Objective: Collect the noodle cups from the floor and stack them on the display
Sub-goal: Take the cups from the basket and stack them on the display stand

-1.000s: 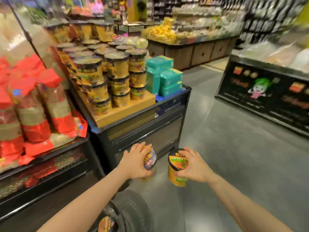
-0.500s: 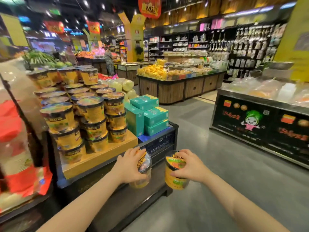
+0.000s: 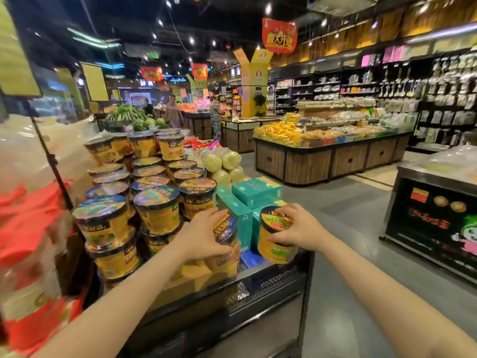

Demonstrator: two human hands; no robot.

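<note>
A: Cups in both hands, then? Why held by the rim?

B: Yes. The left hand [image 3: 204,235] gripped a tilted noodle cup [image 3: 227,237] from above, the right hand [image 3: 296,228] clasped an upright noodle cup [image 3: 275,240] at its lid, probably so each could drop straight onto the stack [image 3: 154,202].

A: Where were they?

B: Above the display [image 3: 271,282] edge, beside the green boxes [image 3: 255,191].

A: Any change?

B: Half a second earlier both cups hung lower, in front of the display; they had since risen to its top.
</note>
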